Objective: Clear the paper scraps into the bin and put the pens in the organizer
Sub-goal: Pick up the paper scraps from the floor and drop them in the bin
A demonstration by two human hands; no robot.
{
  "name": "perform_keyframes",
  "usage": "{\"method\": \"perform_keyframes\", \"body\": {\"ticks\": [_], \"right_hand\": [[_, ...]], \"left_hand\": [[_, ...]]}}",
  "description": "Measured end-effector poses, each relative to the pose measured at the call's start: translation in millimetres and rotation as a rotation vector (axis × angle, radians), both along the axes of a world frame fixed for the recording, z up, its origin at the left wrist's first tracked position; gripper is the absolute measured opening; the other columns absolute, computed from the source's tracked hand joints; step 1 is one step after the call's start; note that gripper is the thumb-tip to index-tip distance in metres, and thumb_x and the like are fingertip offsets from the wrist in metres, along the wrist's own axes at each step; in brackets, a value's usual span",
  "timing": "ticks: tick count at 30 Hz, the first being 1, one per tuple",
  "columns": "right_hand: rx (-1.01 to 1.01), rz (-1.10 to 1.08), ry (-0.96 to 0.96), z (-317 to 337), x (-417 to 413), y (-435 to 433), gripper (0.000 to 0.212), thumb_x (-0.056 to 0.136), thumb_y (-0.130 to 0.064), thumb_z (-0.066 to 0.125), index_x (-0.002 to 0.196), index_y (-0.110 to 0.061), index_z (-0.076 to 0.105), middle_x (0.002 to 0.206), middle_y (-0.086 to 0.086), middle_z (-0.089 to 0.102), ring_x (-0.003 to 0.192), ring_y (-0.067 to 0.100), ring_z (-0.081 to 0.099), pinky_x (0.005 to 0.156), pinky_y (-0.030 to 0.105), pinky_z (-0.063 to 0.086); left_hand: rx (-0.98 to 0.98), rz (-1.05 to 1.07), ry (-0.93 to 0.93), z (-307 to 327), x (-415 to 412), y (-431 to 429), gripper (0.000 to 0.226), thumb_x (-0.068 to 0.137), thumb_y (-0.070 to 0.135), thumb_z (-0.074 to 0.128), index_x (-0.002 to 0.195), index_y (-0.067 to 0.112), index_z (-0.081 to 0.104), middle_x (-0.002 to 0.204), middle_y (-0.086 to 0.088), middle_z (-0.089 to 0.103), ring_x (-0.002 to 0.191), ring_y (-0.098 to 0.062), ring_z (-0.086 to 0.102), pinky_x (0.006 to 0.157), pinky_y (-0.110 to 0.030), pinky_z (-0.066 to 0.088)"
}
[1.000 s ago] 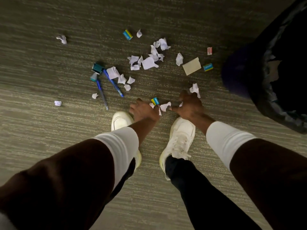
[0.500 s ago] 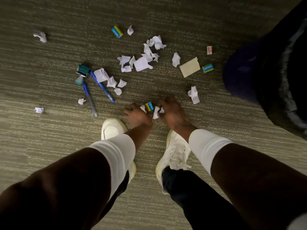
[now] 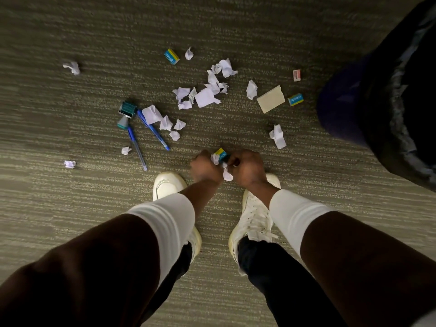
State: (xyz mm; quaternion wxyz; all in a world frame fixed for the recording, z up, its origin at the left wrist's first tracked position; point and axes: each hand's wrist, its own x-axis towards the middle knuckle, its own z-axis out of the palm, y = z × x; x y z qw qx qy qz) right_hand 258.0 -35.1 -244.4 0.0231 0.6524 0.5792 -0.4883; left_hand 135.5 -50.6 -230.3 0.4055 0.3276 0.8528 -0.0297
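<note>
Head view, looking straight down: the person crouches over the carpet, both hands together just ahead of the shoes. The left hand is clenched with a white scrap showing at its fingers; the right hand is curled around more paper, one crumpled scrap hanging between the two. A small blue-and-yellow eraser sits touching the fingertips; whether it is gripped or merely lying against them cannot be told from this angle.

Step in hand, as judged: gathering scraps into a handful before a trip to the bin, which stands at 2 o'clock from the hands. To do it well, pinch only paper, leave the eraser out of the handful, compress the wad so nothing drops in transit, then sweep outward from the nearest pieces.

Count, visible items:
- Pens: two, blue, lying at 10 o'clock from the hands, near each other and angled apart.
- Loose paper scraps: roughly eighteen to twenty on the carpet, the main cluster at 12 o'clock; two outliers far at 9 and 10 o'clock.
- Blue-and-yellow erasers: three.
- One small red-and-white eraser, at 1 o'clock.
- One yellow note pad.
- Two teal items by the pen tops, possibly sharpeners.

No organizer is in view.
</note>
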Motion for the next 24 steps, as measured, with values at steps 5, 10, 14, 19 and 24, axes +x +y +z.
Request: {"method": "perform_keyframes", "body": {"ticks": [5, 10, 14, 19, 24], "right_hand": [[-0.059, -0.268, 0.033, 23.9, 6.0, -1.7, 0.021, 0.072, -0.005, 0.076, 0.061, -0.019, 0.066, 0.065, -0.006, 0.069, 0.063, 0.005, 0.058, 0.065, 0.025, 0.046], [-0.076, -0.421, 0.130, 77.6, 25.6, 1.9, 0.014, 0.075, -0.002, 0.079, 0.072, -0.015, 0.074, 0.079, 0.007, 0.079, 0.080, 0.031, 0.077, 0.076, 0.051, 0.064], [-0.056, -0.560, 0.219, 143.0, 47.3, 14.3, 0.027, 0.076, 0.002, 0.085, 0.070, -0.021, 0.073, 0.080, 0.009, 0.078, 0.080, 0.032, 0.078, 0.076, 0.053, 0.066], [0.101, -0.655, 0.198, 229.2, 89.9, 44.1, 0.012, 0.079, -0.009, 0.086, 0.080, -0.016, 0.076, 0.079, 0.001, 0.079, 0.075, 0.021, 0.078, 0.074, 0.047, 0.067], [0.285, -0.716, 0.160, 289.7, 153.0, 75.2, 0.009, 0.079, -0.017, 0.083, 0.079, -0.022, 0.076, 0.077, -0.002, 0.079, 0.071, 0.016, 0.078, 0.070, 0.042, 0.067]], "left_hand": [[0.004, 0.042, -0.028, 31.5, 2.4, -1.7, 0.031, 0.088, 0.022, 0.077, 0.110, 0.002, 0.072, 0.115, -0.022, 0.076, 0.112, -0.044, 0.070, 0.091, -0.044, 0.054], [0.000, 0.093, -0.050, 91.7, 22.4, 10.4, 0.032, 0.084, 0.027, 0.084, 0.110, 0.011, 0.075, 0.113, -0.015, 0.078, 0.111, -0.037, 0.072, 0.086, -0.035, 0.053], [0.062, 0.204, -0.128, 149.3, 50.3, 30.4, 0.021, 0.081, 0.018, 0.086, 0.097, 0.011, 0.074, 0.101, -0.011, 0.079, 0.097, -0.032, 0.074, 0.073, -0.030, 0.051], [0.215, 0.195, -0.247, 225.7, 99.2, 65.5, 0.020, 0.085, 0.012, 0.082, 0.100, 0.003, 0.072, 0.099, -0.013, 0.078, 0.093, -0.031, 0.075, 0.082, -0.042, 0.062], [0.323, 0.189, -0.365, 287.2, 161.5, 106.8, 0.021, 0.084, 0.016, 0.083, 0.098, 0.005, 0.073, 0.099, -0.012, 0.079, 0.095, -0.033, 0.075, 0.081, -0.042, 0.061]]}}
